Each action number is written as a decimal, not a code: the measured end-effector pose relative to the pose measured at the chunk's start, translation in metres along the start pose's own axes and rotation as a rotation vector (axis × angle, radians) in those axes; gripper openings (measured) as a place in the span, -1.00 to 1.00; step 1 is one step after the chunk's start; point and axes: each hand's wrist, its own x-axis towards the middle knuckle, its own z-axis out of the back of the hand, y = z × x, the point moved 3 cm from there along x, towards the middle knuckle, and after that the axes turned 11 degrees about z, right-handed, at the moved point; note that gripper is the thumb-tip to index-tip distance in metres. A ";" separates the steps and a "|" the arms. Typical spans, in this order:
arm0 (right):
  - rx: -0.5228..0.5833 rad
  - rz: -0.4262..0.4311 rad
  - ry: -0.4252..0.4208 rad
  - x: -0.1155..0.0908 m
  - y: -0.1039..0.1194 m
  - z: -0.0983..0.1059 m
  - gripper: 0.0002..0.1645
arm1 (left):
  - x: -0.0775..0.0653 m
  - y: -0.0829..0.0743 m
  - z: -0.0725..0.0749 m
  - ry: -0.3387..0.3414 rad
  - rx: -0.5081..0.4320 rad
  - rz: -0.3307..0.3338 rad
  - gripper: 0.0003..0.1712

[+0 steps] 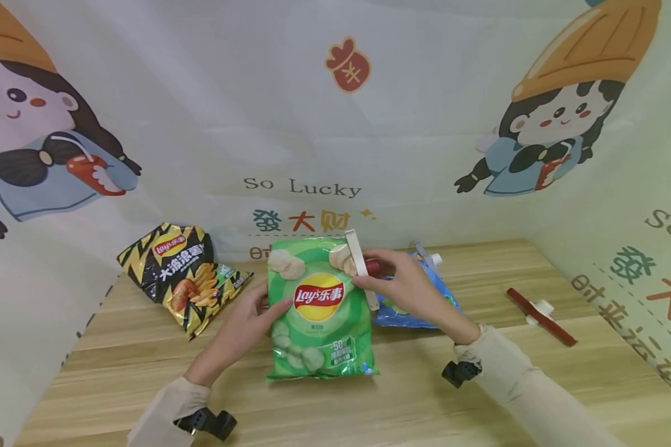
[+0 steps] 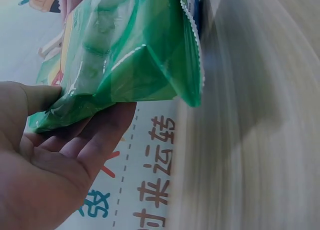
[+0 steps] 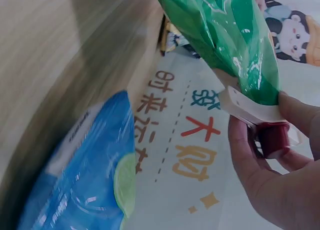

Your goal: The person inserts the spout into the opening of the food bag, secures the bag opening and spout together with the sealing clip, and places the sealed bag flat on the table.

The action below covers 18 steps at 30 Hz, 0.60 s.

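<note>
A green Lay's chip bag [image 1: 320, 332] is held up over the wooden table, its front facing me. My left hand [image 1: 237, 326] grips its left side, thumb on the front and fingers behind, as the left wrist view also shows. Along the bag's right edge runs a white bag clip [image 1: 355, 253] with a dark red spout cap [image 3: 273, 140]. My right hand [image 1: 399, 282] holds this clip around the cap, thumb near the green foil. In the right wrist view, the clip [image 3: 252, 109] lies across the bag's gathered end.
A black and yellow chip bag [image 1: 173, 267] lies at the left. Behind my right hand is a blue bag [image 1: 408, 307] with a grey clip and white cap [image 1: 437, 259]. A red clip [image 1: 553, 328] with a white cap lies at the right. A printed cloth [image 1: 291, 112] hangs behind the table.
</note>
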 end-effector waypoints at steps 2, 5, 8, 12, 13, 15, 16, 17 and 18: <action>-0.061 0.001 0.027 0.006 -0.001 0.001 -0.48 | 0.003 0.002 0.001 -0.014 0.019 0.004 -0.48; -0.091 -0.002 0.066 0.014 -0.004 0.001 -0.52 | 0.008 0.004 0.002 -0.032 0.038 0.019 -0.48; -0.099 -0.008 0.102 0.021 -0.008 0.001 -0.58 | 0.015 0.007 0.002 -0.040 0.050 0.051 -0.49; -0.144 -0.007 0.147 0.030 -0.016 0.000 -0.65 | 0.025 0.010 0.003 -0.044 0.078 0.085 -0.50; -0.155 -0.009 0.153 0.032 -0.019 -0.001 -0.66 | 0.028 0.011 0.003 -0.045 0.086 0.088 -0.50; -0.166 -0.031 0.154 0.037 -0.024 -0.001 -0.62 | 0.035 0.013 0.003 -0.038 0.084 0.098 -0.49; -0.165 -0.043 0.146 0.039 -0.026 -0.002 -0.59 | 0.039 0.015 0.004 -0.032 0.073 0.101 -0.49; -0.161 -0.056 0.134 0.041 -0.029 -0.002 -0.56 | 0.043 0.017 0.004 -0.027 0.055 0.105 -0.49; -0.156 -0.066 0.118 0.044 -0.031 -0.002 -0.52 | 0.047 0.019 0.005 -0.026 0.040 0.111 -0.48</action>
